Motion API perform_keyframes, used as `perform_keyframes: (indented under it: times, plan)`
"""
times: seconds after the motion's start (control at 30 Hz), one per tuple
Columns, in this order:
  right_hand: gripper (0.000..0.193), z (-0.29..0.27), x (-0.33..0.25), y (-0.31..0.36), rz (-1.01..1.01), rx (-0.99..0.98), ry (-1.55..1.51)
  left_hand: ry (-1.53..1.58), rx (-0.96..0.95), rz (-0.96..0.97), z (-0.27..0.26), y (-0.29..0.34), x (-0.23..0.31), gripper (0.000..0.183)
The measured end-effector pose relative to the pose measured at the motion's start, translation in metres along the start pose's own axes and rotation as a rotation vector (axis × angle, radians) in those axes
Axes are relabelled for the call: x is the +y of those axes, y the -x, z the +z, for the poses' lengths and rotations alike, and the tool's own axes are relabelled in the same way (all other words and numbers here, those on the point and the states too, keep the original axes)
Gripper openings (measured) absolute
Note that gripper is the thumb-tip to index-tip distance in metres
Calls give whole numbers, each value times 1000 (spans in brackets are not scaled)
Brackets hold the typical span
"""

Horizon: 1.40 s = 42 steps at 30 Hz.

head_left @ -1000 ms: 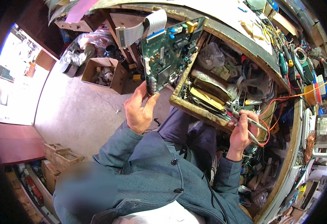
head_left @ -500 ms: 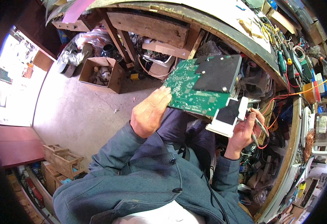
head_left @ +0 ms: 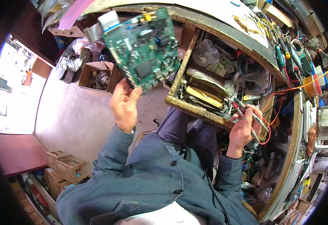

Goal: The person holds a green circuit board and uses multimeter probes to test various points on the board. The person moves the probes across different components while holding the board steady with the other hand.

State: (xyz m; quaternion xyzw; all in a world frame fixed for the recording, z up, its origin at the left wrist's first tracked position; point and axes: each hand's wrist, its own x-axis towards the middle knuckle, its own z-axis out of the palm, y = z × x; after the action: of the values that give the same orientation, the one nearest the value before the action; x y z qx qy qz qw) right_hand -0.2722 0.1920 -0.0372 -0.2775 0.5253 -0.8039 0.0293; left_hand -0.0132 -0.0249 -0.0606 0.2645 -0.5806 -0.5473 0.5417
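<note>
My left hand (head_left: 124, 107) pinches a green circuit board (head_left: 145, 48) at its lower edge and holds it up tilted. The board's component side shows, with a dark square chip, small connectors and a yellow part. White flat ribbon cables (head_left: 109, 21) stick out from its upper left corner. My right hand (head_left: 245, 129) is closed around a pair of test probes (head_left: 242, 105), one with a red tip part and both on wires. The probes point toward an open wooden drawer (head_left: 194, 110) in front of me.
Inside the drawer lie a yellow flat item (head_left: 204, 96), clear plastic bags (head_left: 206, 52) and loose parts. A workbench top (head_left: 224, 22) runs behind it, with screwdrivers and wires at right. On the floor stands a cardboard box (head_left: 106, 80); wooden crates (head_left: 68, 165) sit at lower left.
The board has moved left and up and been turned over from its underside to its component side. It no longer covers the drawer. My right hand stays nearly in place with the probes.
</note>
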Motion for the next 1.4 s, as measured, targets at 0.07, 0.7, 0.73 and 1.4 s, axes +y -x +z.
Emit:
perform_keyframes:
  times: [0.07,0.7,0.73,1.4]
  plan:
    - [18,-1,0,0,19,-19,-27,260,85,-113,-11,-8,-3,45]
    - [17,7,-3,2,10,-46,2,843,-16,-563,-69,-12,-11,25]
    - [17,8,-3,2,14,-37,14,860,0,-597,-71,-11,-13,24]
    - [16,9,0,5,43,-62,37,606,9,-444,-51,-10,2,28]
